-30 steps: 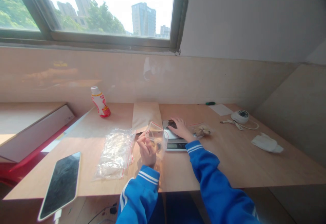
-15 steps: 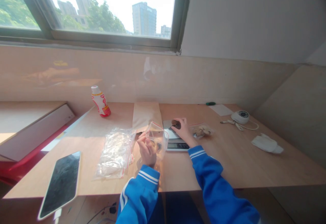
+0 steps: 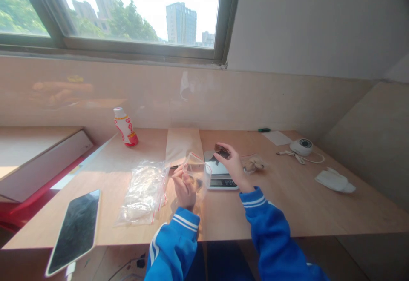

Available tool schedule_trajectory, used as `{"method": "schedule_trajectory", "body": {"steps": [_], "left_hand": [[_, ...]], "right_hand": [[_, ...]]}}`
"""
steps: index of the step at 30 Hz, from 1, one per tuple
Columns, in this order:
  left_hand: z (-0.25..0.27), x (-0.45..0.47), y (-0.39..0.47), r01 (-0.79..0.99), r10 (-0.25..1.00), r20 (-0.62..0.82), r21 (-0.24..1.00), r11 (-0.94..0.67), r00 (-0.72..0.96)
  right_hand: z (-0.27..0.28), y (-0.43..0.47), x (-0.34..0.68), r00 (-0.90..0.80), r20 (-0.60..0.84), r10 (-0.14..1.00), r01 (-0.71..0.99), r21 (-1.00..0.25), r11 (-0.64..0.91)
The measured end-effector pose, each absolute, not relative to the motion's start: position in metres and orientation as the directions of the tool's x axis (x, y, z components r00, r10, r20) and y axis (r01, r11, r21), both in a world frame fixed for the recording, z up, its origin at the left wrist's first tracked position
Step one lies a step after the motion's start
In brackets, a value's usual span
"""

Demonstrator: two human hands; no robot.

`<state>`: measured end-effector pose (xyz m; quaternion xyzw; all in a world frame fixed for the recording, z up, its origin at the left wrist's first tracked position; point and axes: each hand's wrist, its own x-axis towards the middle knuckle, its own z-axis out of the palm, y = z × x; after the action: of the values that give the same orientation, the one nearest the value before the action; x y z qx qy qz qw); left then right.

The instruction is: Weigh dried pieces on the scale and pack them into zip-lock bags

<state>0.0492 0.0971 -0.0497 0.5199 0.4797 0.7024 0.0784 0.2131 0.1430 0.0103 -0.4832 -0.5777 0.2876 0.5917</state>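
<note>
My left hand (image 3: 185,190) pinches a clear zip bag (image 3: 204,171) with a red seal line, its mouth standing apart. Some small brown and dark pieces (image 3: 197,183) show low inside it. In the fingers of my right hand (image 3: 234,164) is a dark brown, rounded piece (image 3: 222,150), raised above the metal plate of a digital kitchen scale (image 3: 220,168). Its exact kind is not clear. A dark shadow or reflection lies on the plate below it. The scale's display is lit, but its figures are too small to read.
Flat clear zip bags (image 3: 143,193) lie left of my left hand. A bag of pale brown pieces (image 3: 254,163) sits right of the scale. Around are a brown envelope (image 3: 183,144), a bottle (image 3: 126,127), a tablet (image 3: 75,230), a white camera (image 3: 300,146) and white tissue (image 3: 335,180).
My right hand has lifted the dark brown piece up off the scale plate and tilted it. My left hand and its bag are almost unmoved.
</note>
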Motion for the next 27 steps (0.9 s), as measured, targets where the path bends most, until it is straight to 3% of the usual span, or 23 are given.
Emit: {"method": "schedule_trajectory", "body": {"steps": [6, 11, 20, 24, 27], "left_hand": [[-0.049, 0.05, 0.097, 0.352, 0.622, 0.613, 0.789, -0.503, -0.487], [-0.052, 0.051, 0.098, 0.276, 0.635, 0.543, 0.836, -0.475, -0.549], [-0.054, 0.052, 0.098, 0.242, 0.627, 0.487, 0.866, -0.437, -0.609], [-0.052, 0.054, 0.096, 0.229, 0.628, 0.459, 0.88, -0.415, -0.628], [-0.053, 0.055, 0.096, 0.208, 0.609, 0.451, 0.879, -0.429, -0.652]], "right_hand": [[0.041, 0.122, 0.168, 0.058, 0.42, 0.906, 0.099, -0.905, 0.413], [0.039, 0.111, 0.147, -0.02, 0.414, 0.91, 0.163, -0.897, 0.411], [0.04, 0.107, 0.149, -0.175, 0.354, 0.919, 0.134, -0.916, 0.378], [0.046, 0.103, 0.154, -0.167, 0.379, 0.91, 0.193, -0.893, 0.407], [0.043, 0.097, 0.161, -0.069, 0.448, 0.891, 0.299, -0.843, 0.447]]}}
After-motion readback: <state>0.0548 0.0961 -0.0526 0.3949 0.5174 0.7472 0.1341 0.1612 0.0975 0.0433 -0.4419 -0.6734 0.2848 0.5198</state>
